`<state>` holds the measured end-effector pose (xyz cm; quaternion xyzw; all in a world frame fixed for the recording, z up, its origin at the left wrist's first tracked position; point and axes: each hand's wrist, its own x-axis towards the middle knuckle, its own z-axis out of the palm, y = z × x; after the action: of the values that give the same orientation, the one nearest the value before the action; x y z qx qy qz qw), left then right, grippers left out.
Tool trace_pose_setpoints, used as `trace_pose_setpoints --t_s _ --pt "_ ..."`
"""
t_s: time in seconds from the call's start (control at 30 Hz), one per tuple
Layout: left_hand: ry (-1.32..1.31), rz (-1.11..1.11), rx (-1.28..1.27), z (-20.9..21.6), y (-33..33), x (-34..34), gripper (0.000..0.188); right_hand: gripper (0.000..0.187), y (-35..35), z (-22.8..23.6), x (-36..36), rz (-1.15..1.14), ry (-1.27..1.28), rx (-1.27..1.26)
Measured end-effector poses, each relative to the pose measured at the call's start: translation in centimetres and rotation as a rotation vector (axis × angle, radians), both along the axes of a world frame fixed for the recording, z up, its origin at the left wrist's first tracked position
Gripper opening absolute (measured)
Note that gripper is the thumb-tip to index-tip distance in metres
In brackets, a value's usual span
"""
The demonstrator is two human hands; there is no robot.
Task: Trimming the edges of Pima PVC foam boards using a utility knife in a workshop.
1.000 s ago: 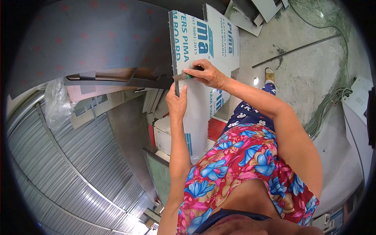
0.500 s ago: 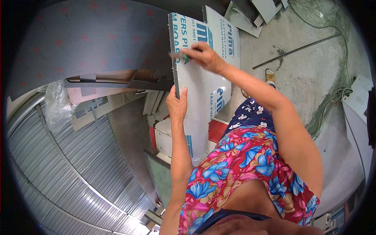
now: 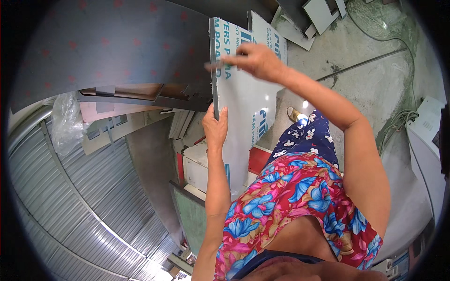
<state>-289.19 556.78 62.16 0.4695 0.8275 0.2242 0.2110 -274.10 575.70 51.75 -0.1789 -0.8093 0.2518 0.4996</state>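
Observation:
A white foam board (image 3: pixel 236 124) with blue-green print and a dark edge stands upright before me, its left edge facing the large dark sheet. My left hand (image 3: pixel 215 129) is closed around that edge, thumb on the white face. Higher up, my right hand (image 3: pixel 262 65) is closed on a thin blade-like tool (image 3: pixel 212 67). The tool crosses the board's edge near its upper end; motion blur hides its exact kind. A second printed foam board (image 3: pixel 259 33) stands behind the first, partly hidden by it and by my right hand.
The large dark sheet with red marks (image 3: pixel 117 56) spans the upper left. Crumpled clear plastic (image 3: pixel 68 124) hangs below it. Board offcuts (image 3: pixel 321 14), a long dark strip (image 3: pixel 370 61) and coiled cable (image 3: pixel 403 114) lie on the concrete floor. A white cabinet-like unit (image 3: pixel 429 122) stands at right.
The board and my left hand sit slightly farther right in view. My right hand has shifted a little right with the tool, still at the edge. One foot shows in a different place.

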Motion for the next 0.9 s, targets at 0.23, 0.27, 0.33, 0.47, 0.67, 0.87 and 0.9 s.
trace_pose_setpoints --t_s 0.23,0.27,0.33,0.47,0.67,0.87,0.9 --pt "0.009 0.009 0.029 2.7 -0.9 -2.7 0.028 0.045 0.2 7.5 -1.3 -0.079 -0.372 0.052" --pt "-0.007 0.027 0.004 3.3 -1.0 -2.9 0.028 0.045 -0.5 8.2 -2.0 -0.065 -0.340 0.063" --pt "-0.026 0.049 -0.013 4.3 -1.2 -3.5 0.027 0.042 1.4 9.6 -2.3 -0.118 -0.447 0.027" --pt "-0.032 0.017 -0.012 5.5 -1.8 -4.0 0.028 0.036 6.8 11.6 -3.2 -0.425 -0.617 -0.155" --pt "-0.012 0.034 0.026 7.9 -5.2 -6.6 0.028 0.046 -3.1 16.6 -6.6 0.004 -0.622 0.097" --pt "-0.006 -0.005 0.071 9.1 -9.4 -10.6 0.029 0.049 -2.5 19.3 -9.0 -0.302 -0.637 -0.065" --pt "-0.025 0.004 0.048 9.5 -10.4 -11.6 0.027 0.049 -5.0 20.5 -10.5 -0.200 -0.647 0.008"
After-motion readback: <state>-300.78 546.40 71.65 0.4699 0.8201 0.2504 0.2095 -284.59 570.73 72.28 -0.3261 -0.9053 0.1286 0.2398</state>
